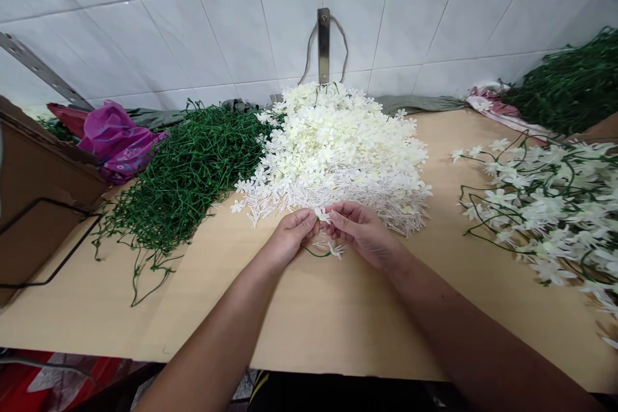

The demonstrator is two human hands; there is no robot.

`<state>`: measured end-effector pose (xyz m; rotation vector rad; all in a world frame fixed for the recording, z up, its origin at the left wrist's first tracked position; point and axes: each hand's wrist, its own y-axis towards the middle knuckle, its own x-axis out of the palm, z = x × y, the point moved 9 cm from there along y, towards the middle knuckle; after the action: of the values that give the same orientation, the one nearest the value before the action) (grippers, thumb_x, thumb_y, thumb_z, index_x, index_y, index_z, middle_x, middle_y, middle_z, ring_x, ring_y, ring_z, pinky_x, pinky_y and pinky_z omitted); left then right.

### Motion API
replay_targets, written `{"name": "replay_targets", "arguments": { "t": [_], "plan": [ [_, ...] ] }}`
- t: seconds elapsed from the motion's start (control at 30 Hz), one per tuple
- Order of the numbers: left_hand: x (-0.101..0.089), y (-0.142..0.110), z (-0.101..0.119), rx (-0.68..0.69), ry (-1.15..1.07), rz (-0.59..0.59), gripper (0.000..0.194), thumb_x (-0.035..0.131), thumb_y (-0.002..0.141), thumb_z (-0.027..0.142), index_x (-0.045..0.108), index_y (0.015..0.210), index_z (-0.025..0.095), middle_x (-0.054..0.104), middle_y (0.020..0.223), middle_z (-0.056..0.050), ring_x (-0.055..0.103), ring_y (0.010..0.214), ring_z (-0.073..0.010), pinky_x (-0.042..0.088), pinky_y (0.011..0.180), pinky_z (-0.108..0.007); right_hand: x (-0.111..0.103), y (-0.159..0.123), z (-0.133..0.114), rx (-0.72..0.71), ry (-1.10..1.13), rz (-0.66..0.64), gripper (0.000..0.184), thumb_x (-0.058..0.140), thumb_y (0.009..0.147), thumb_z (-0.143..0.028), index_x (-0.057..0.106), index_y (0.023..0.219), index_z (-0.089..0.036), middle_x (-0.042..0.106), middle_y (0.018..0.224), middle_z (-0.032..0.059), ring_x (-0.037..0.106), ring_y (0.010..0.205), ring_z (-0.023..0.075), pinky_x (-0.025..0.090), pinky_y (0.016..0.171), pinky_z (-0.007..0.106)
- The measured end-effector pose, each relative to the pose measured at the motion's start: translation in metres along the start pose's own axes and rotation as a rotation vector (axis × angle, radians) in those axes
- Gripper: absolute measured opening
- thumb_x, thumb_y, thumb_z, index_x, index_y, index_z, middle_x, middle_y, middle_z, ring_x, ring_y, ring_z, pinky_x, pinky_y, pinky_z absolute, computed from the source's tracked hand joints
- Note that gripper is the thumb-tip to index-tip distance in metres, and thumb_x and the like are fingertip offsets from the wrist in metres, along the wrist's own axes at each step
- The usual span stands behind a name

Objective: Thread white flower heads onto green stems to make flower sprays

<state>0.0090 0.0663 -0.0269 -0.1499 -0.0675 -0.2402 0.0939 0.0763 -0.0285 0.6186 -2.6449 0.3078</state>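
Left hand [293, 236], right hand [363, 232]: fingertips pinch white flower [322, 214] between them. Green stem [316, 254] at 6 o'clock, bowed roughly 9-to-3, left end nearer left hand.

Black clothing [333, 393] is worn, its visible part marked near the left edge with slanting yellow stripes [259, 385]; the forearms [226, 315] are bared along their visible length, and the left hand [293, 234] and right hand [362, 232] are uncovered
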Motion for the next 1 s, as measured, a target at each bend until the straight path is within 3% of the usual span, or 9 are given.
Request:
{"name": "replay_targets", "arguments": {
  "t": [0.23,0.43,0.8,1.0],
  "plan": [
    [0.001,-0.002,0.002,0.055,0.054,-0.012,0.029,0.051,0.073,0.041,0.045,0.063,0.015,0.038,0.054,0.004,0.029,0.05,-0.0066,0.022,0.048,-0.021,0.001,0.0,-0.004,-0.004,-0.012,0.004,0.026,0.071,0.055,-0.026,0.055,0.072,-0.016,0.055,0.059,-0.005,0.05,0.054,0.0054,0.04,0.053,0.02],
    [-0.001,-0.002,0.008,0.147,0.192,0.0,0.027,0.048,0.076,0.04,0.048,0.067,0.014,0.044,0.062,0.002,0.038,0.059,-0.0089,0.031,0.057,-0.022,0.0,0.001,-0.004,-0.017,-0.07,-0.026,0.025,0.071,0.057,-0.025,0.053,0.071,-0.015,0.054,0.059,-0.0049,0.049,0.054,0.0053,0.039,0.053,0.02],
    [0.003,-0.009,0.028,0.321,0.539,0.028,0.02,0.04,0.081,0.026,0.053,0.07,0.014,0.047,0.062,0.001,0.042,0.062,-0.0106,0.034,0.059,-0.023,-0.001,0.0,-0.009,-0.045,-0.098,0.002,0.025,0.071,0.056,-0.028,0.053,0.068,-0.015,0.053,0.057,-0.0052,0.048,0.053,0.005,0.039,0.053,0.02],
    [0.001,-0.008,0.027,0.308,0.558,0.041,0.02,0.04,0.081,0.026,0.052,0.07,0.014,0.046,0.061,0.001,0.041,0.06,-0.0103,0.033,0.058,-0.022,-0.001,0.001,-0.011,-0.082,-0.122,0.008,0.025,0.07,0.057,-0.028,0.051,0.068,-0.015,0.052,0.057,-0.005,0.048,0.053,0.0053,0.039,0.054,0.02]
  ]
}}
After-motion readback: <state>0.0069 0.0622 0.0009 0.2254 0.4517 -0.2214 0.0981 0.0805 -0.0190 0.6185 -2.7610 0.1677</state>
